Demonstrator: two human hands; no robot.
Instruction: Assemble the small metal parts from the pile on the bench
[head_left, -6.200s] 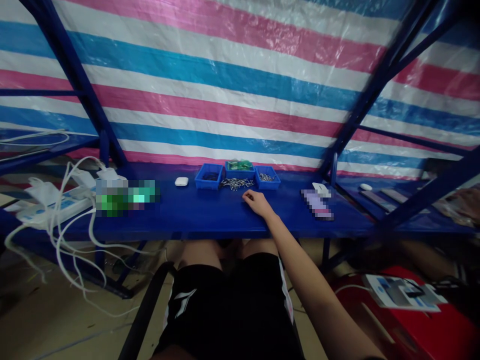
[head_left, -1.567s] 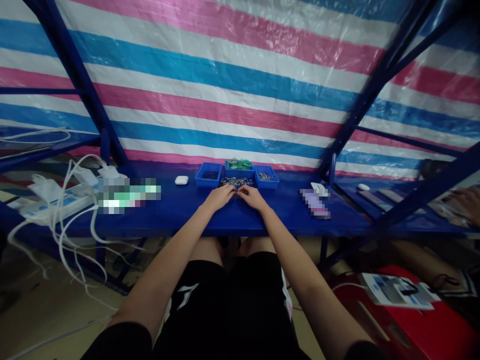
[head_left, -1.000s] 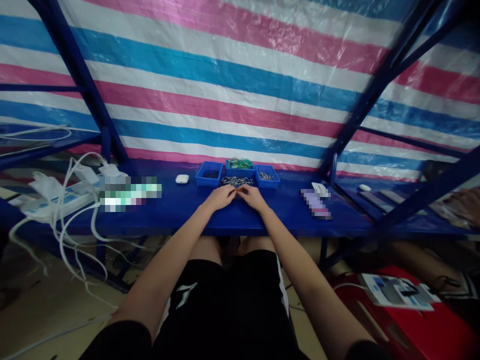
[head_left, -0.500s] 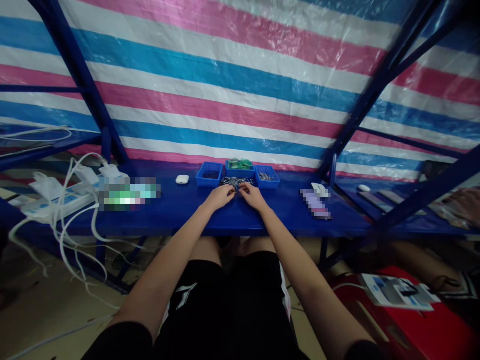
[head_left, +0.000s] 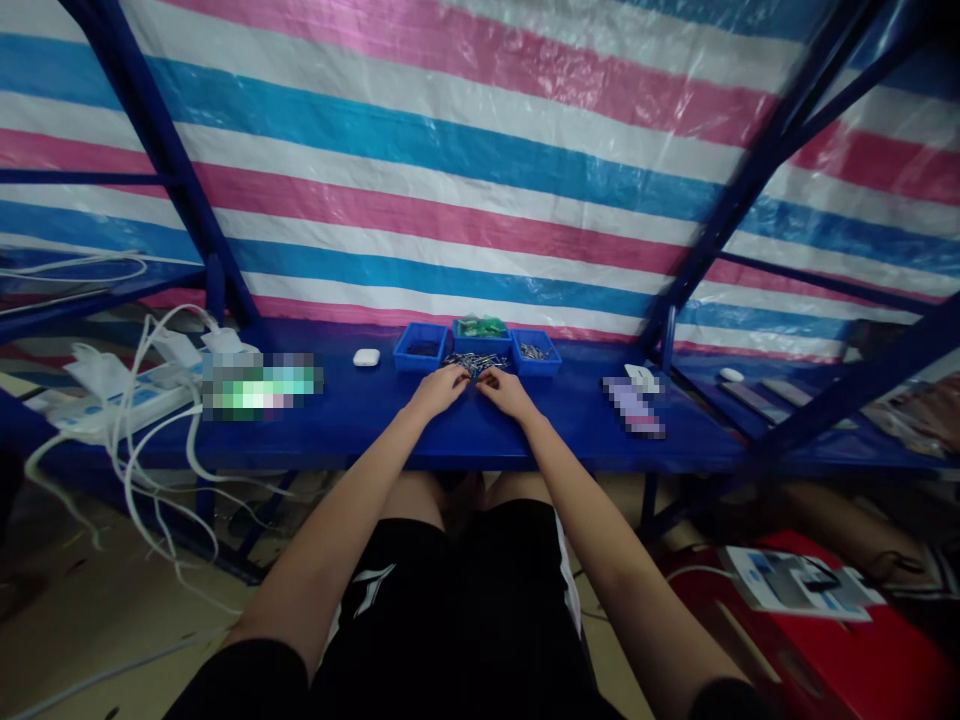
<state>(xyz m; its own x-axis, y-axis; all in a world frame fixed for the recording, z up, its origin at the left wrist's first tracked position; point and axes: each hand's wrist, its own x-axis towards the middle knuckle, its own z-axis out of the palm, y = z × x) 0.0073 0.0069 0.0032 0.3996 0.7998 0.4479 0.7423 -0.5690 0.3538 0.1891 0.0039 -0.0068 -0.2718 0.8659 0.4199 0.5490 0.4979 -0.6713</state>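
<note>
Both my hands rest side by side on the blue workbench (head_left: 390, 430), at the near edge of a loose pile of small metal pins (head_left: 474, 360). My left hand (head_left: 442, 388) has its fingers curled, tips near the pile. My right hand (head_left: 505, 390) is curled too, fingertips pinched together close to the left hand. What the fingers hold, if anything, is too small to make out. Behind the pile stand three small blue bins: a left bin (head_left: 421, 348), a middle bin (head_left: 480, 334) with green parts, and a right bin (head_left: 535, 352) with metal bits.
A white earbud case (head_left: 366, 357) lies left of the bins. White power strips and cables (head_left: 127, 400) crowd the bench's left end. A white mouse-like object (head_left: 643, 378) sits to the right. Blue frame posts rise on both sides. A red box (head_left: 825, 640) stands low right.
Six seconds ago only my right hand lay on the bench; my left hand has since joined it. Over the last second both hands stay at the pile with small finger shifts.
</note>
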